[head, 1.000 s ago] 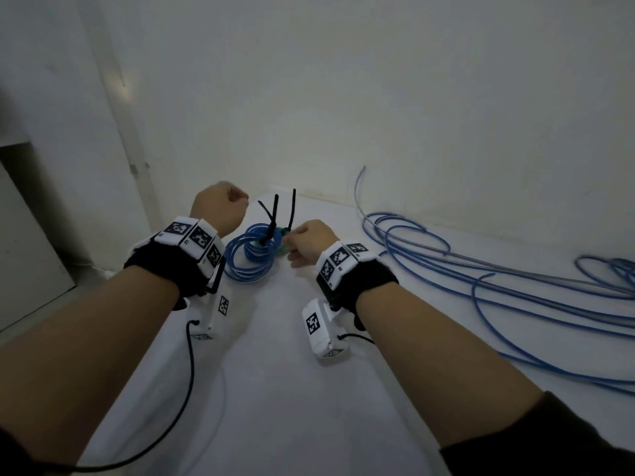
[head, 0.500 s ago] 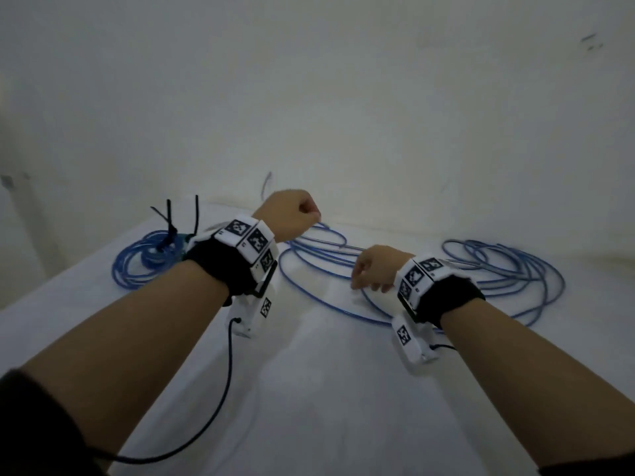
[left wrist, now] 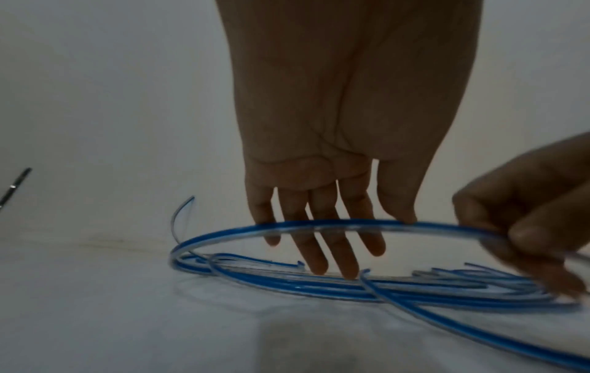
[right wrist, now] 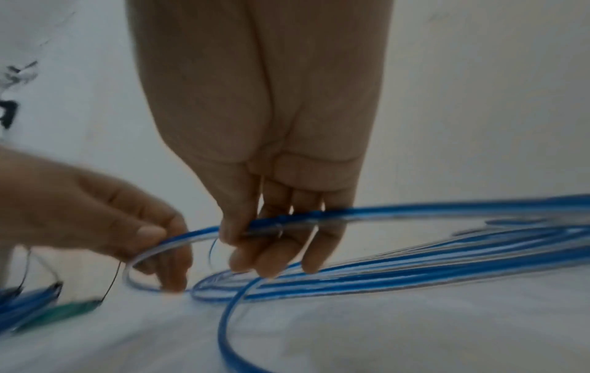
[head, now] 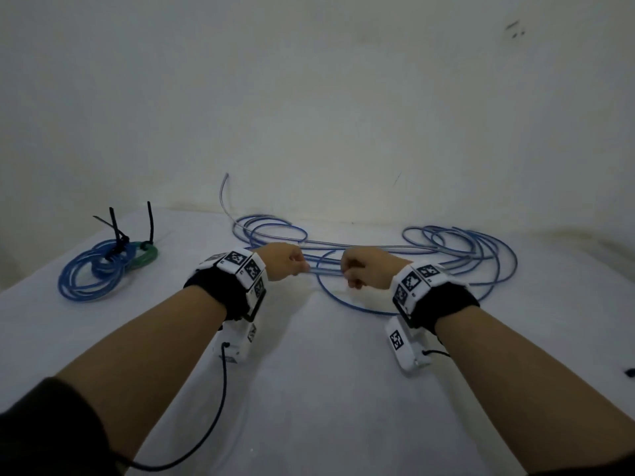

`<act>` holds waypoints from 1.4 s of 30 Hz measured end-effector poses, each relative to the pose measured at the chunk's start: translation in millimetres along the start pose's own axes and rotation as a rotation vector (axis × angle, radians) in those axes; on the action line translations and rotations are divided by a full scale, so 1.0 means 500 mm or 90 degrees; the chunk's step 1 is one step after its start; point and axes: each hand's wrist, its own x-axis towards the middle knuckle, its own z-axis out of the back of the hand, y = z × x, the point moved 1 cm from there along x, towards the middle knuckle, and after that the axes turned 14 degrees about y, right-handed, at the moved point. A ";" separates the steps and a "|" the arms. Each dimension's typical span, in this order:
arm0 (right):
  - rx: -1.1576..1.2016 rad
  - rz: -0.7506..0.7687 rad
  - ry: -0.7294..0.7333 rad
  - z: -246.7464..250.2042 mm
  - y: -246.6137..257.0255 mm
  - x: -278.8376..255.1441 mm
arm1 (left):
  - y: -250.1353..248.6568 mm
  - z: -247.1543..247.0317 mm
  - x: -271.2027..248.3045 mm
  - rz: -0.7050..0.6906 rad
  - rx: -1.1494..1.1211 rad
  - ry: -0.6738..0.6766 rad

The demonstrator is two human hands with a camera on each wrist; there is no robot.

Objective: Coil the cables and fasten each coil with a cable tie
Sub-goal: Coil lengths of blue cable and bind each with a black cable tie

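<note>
A long loose blue cable (head: 464, 255) lies sprawled along the back of the white table (head: 326, 389). Both hands hover over its near loops. My left hand (head: 288, 262) pinches one raised strand (left wrist: 319, 224) between thumb and fingers. My right hand (head: 364, 269) pinches the same strand (right wrist: 415, 212) a short way to the right, thumb on top. At the far left lies a tied blue coil (head: 92, 273) joined to a small green coil (head: 146, 255). Black cable-tie tails (head: 115, 228) stick up from them.
A pale wall rises right behind the table's far edge. A thin black lead (head: 220, 389) hangs from my left wrist camera over the near table. A small dark object (head: 630, 372) shows at the right border.
Both hands left the tied coils at the left, moved right to the loose blue cable and took hold of one strand. The head view swung right with them.
</note>
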 end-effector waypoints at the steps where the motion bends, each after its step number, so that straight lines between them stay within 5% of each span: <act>1: 0.048 0.015 -0.038 0.008 -0.008 -0.005 | 0.010 0.001 -0.002 0.013 0.000 -0.001; 7: 0.067 0.017 -0.230 0.037 -0.032 -0.021 | 0.058 0.027 -0.005 -0.004 -0.045 -0.125; 12: -0.069 0.136 -0.355 0.023 0.022 -0.001 | 0.009 0.043 -0.009 -0.179 -0.092 -0.252; 16: 0.017 0.211 -0.555 0.038 0.051 0.004 | -0.016 0.047 -0.008 -0.229 -0.193 -0.308; 22: 0.194 0.133 -0.683 0.087 0.028 -0.004 | 0.010 0.032 -0.010 -0.219 -0.353 -0.209; 29: 0.318 0.033 -0.644 0.087 0.026 0.003 | -0.010 0.040 -0.034 -0.268 -0.527 -0.077; 36: 0.186 -0.029 -0.419 0.053 0.023 0.022 | -0.040 0.073 -0.044 -0.372 -0.673 -0.291; 42: -0.030 0.058 -0.230 0.021 0.067 0.016 | -0.052 0.078 -0.021 -0.330 -0.455 -0.375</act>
